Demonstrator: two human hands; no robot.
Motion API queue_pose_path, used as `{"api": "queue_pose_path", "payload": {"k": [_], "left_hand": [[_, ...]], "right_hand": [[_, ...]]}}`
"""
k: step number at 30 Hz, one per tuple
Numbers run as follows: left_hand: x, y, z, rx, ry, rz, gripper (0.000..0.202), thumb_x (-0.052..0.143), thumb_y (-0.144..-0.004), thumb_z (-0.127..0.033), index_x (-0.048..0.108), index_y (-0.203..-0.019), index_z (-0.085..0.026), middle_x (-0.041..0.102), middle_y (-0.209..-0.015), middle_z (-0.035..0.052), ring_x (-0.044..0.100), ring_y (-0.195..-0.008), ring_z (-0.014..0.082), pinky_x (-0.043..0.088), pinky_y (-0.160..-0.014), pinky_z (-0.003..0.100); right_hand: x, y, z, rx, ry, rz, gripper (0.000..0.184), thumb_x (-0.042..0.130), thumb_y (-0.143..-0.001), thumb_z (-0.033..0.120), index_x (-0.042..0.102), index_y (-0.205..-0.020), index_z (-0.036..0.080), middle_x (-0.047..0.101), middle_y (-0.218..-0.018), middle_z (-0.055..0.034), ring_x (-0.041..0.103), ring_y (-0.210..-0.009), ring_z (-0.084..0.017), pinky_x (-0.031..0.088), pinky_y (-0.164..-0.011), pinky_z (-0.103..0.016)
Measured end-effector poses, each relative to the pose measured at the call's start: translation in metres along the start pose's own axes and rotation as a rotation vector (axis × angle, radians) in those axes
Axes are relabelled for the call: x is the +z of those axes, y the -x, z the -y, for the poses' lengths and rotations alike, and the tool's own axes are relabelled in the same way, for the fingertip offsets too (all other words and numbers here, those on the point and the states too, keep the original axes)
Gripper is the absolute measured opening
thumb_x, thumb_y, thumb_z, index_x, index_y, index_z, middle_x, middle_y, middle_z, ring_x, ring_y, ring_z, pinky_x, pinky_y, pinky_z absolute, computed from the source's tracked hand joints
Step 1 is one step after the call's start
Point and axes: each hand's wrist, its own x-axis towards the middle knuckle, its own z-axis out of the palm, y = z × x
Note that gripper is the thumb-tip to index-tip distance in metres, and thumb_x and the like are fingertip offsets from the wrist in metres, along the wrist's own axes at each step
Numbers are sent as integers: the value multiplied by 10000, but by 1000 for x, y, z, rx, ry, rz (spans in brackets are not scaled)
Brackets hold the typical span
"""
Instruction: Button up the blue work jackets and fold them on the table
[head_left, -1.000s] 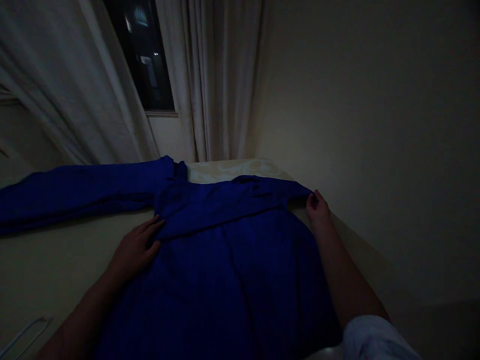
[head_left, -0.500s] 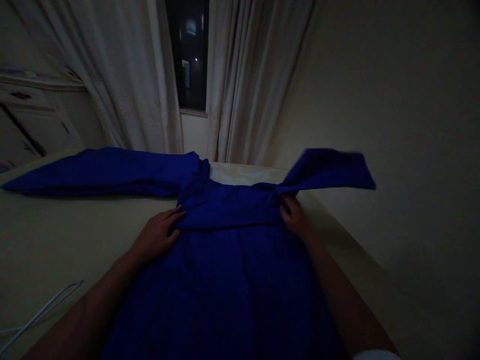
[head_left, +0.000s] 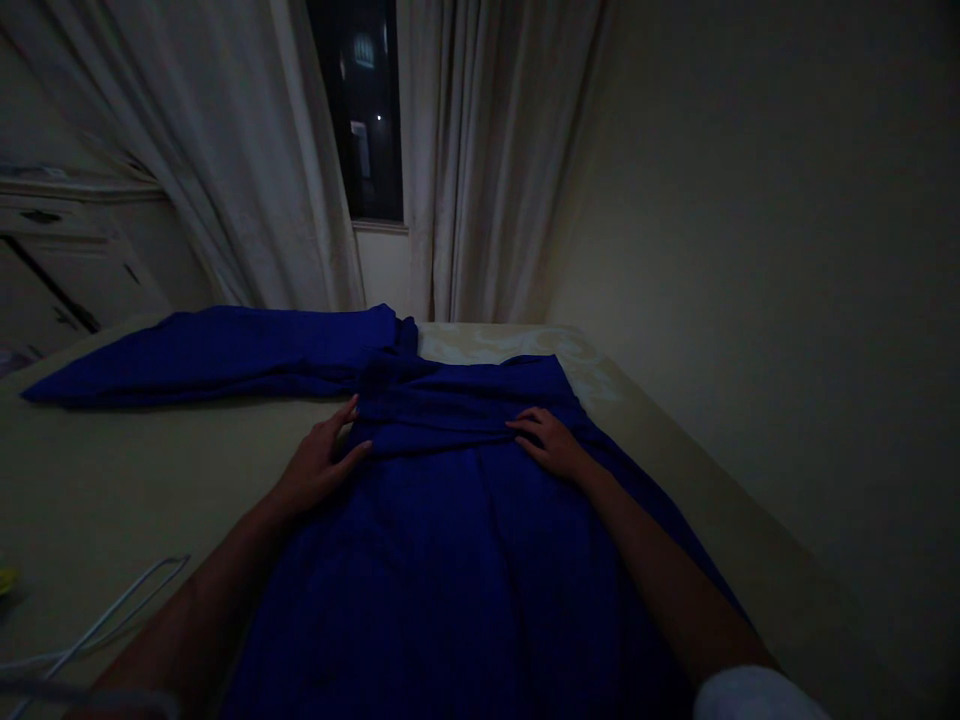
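A deep-blue cloth garment point(head_left: 442, 560) lies on a pale, patterned bed cover point(head_left: 187, 500), its broad body spreading from the middle of the scene to the near edge. At its far end, a creased band of the cloth lies folded over. A long, tapering, sleeve-like blue length point(head_left: 225, 345) reaches left from the garment's far left corner.

The left hand point(head_left: 319, 460) rests at the garment's left edge beside the fold, thumb and fingers spread wide. The right hand point(head_left: 551, 443) lies on the right part of the fold, fingers reaching left with the thumb held near them; whether it pinches any cloth, I cannot tell.

At near left, a thin white looped cable point(head_left: 97, 622) lies on the cover, with a small yellow object point(head_left: 6, 578) at the left edge, too cut off to identify. Beyond the bed, pale full-length curtains point(head_left: 487, 150) flank a narrow dark window point(head_left: 360, 110); a light-coloured wooden cabinet point(head_left: 82, 245) stands at far left.
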Motion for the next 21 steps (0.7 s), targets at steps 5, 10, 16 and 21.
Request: {"api": "queue_pose_path", "payload": {"k": [5, 10, 16, 21], "left_hand": [[7, -15, 6, -8, -177, -18, 688, 402, -968, -569, 596, -1450, -118, 716, -1206, 174, 659, -1147, 328, 505, -1059, 501], [-3, -35, -15, 45, -537, 113, 459, 424, -958, -458, 799, -1067, -216, 727, -1100, 142, 688, -996, 318, 546, -916, 449], [-44, -11, -25, 63, -635, 117, 525, 355, -970, -441, 776, -1176, -204, 718, -1263, 179, 677, -1116, 380, 548, -919, 512], [-52, 124, -43, 72, -400, -20, 534, 310, -1021, -431, 624, -1430, -290, 728, -1253, 112, 685, -1122, 337, 561, -982, 514]], "right_hand": [[8, -1, -2, -38, 27, -73, 281, 507, -1064, 265, 755, -1195, 247, 684, -1126, -106, 625, -1043, -257, 519, -938, -430], [8, -3, 6, -3, 118, -88, 263, 522, -1058, 268, 767, -1146, 227, 694, -1121, -106, 627, -1014, -250, 516, -932, -421], [-29, 34, 22, 103, -22, -76, 305, 561, -1027, 322, 720, -1271, 230, 640, -1345, -122, 612, -1234, -260, 479, -1115, -481], [-76, 169, 54, 555, -105, -426, 393, 570, -969, 535, 682, -1238, 271, 692, -1233, -100, 656, -1164, -288, 499, -1101, -506]]}}
